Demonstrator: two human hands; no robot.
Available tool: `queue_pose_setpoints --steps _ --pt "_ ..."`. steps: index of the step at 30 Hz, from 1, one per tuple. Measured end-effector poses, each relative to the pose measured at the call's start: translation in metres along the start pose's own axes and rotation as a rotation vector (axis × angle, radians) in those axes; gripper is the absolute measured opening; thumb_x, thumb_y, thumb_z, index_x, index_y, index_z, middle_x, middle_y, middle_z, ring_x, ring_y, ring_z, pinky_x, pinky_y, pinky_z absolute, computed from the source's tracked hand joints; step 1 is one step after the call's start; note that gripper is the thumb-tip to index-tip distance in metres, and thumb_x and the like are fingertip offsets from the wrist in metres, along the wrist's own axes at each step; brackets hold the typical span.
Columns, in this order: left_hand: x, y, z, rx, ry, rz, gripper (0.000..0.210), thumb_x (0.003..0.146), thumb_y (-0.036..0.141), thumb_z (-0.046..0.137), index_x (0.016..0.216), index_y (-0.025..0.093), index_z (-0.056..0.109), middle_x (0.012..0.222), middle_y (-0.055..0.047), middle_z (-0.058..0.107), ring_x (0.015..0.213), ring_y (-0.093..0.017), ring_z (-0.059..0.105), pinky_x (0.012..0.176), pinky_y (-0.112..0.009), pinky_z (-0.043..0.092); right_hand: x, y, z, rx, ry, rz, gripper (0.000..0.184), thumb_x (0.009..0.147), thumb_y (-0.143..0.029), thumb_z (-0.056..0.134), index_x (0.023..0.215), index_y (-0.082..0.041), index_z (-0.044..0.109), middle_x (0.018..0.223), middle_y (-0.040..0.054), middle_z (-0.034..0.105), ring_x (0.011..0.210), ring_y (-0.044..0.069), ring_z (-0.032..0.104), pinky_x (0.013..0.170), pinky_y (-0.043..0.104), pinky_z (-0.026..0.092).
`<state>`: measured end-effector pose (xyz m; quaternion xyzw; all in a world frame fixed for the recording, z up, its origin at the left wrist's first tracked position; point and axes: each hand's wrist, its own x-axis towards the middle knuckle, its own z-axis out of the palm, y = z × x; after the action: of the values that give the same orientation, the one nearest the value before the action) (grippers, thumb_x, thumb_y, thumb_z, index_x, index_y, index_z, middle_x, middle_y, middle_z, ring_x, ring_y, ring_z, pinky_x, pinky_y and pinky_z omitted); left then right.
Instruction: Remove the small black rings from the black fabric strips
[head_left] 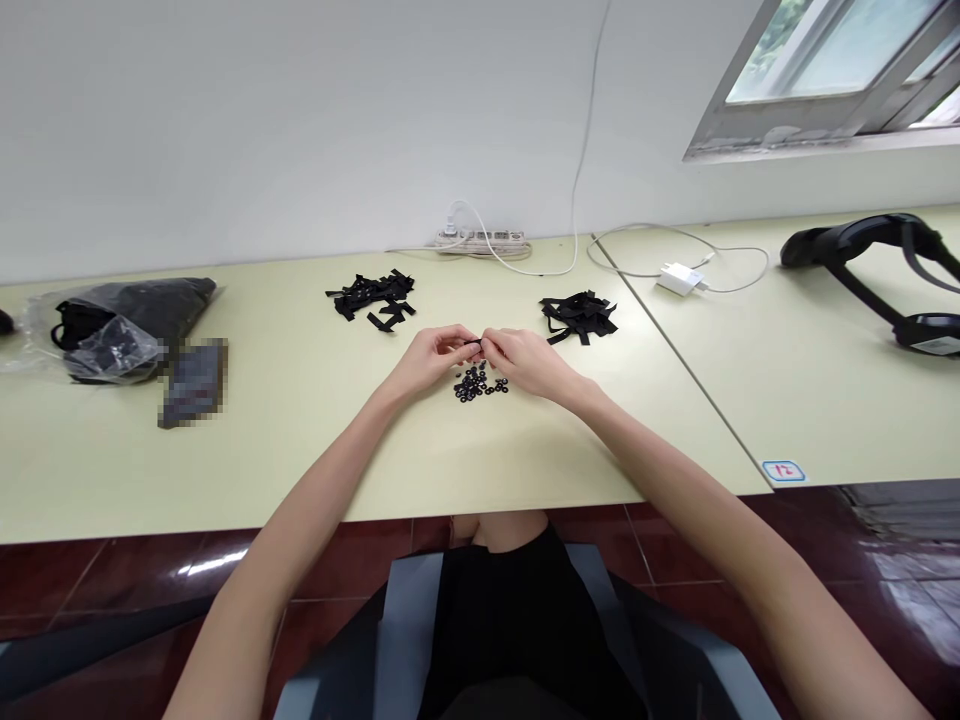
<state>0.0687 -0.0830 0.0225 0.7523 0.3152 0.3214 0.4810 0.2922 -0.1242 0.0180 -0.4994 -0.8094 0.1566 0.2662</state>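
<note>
My left hand point(437, 355) and my right hand point(523, 360) meet over the table, fingertips almost touching. Both are closed in a pinch on a small black strip point(473, 342), mostly covered by the fingers. Just below them lies a loose cluster of small black rings point(472, 384). Beyond my left hand is a pile of short black strips point(371, 297). A second pile of black strips point(579, 316) lies past my right hand.
A clear plastic bag point(120, 330) with black contents and a blurred dark item point(193, 382) lie at left. Along the wall sits a power strip point(481, 243) with white cables. A white charger point(681, 279) and a black headset point(862, 260) are at right.
</note>
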Motion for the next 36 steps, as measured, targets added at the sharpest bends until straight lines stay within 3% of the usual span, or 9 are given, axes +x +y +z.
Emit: queue_pose_setpoints --steps 10,20,25,36 --pt "0.0000 -0.0001 -0.0012 -0.047 -0.046 -0.006 0.036 0.099 0.055 0.082 0.102 0.019 0.080 0.098 -0.009 0.080 0.090 -0.022 0.072 0.089 -0.038 0.057 -0.0002 -0.0075 -0.0062 0.090 -0.024 0.058 0.031 0.108 -0.021 0.049 0.078 -0.026 0.046 0.073 0.0012 0.066 0.065 0.018 0.050 0.068 0.034 0.030" --pt "-0.0025 0.0024 -0.0008 -0.020 -0.087 0.001 0.035 0.102 0.056 0.079 0.102 0.021 0.080 0.095 -0.008 0.077 0.087 -0.021 0.069 0.088 -0.039 0.056 -0.0015 -0.0063 -0.0039 0.155 -0.021 0.066 0.029 0.099 -0.016 0.054 0.071 -0.024 0.054 0.066 -0.0008 0.070 0.060 0.014 0.052 0.066 0.032 0.036" --pt "-0.0017 0.0020 -0.0017 -0.012 -0.107 -0.001 0.037 0.100 0.058 0.080 0.100 0.020 0.079 0.096 -0.008 0.076 0.086 -0.021 0.069 0.086 -0.039 0.057 -0.0021 -0.0104 -0.0056 0.154 -0.045 0.084 0.032 0.094 -0.014 0.055 0.065 -0.024 0.049 0.062 -0.0013 0.068 0.058 0.014 0.046 0.065 0.033 0.034" --pt "-0.0018 0.0018 -0.0014 -0.082 -0.066 -0.008 0.037 0.100 0.057 0.081 0.101 0.021 0.077 0.089 -0.006 0.073 0.080 -0.019 0.068 0.081 -0.036 0.058 0.0007 -0.0092 -0.0091 0.327 -0.012 0.119 0.028 0.095 -0.017 0.053 0.068 -0.023 0.054 0.064 -0.0018 0.066 0.062 0.014 0.052 0.064 0.031 0.033"
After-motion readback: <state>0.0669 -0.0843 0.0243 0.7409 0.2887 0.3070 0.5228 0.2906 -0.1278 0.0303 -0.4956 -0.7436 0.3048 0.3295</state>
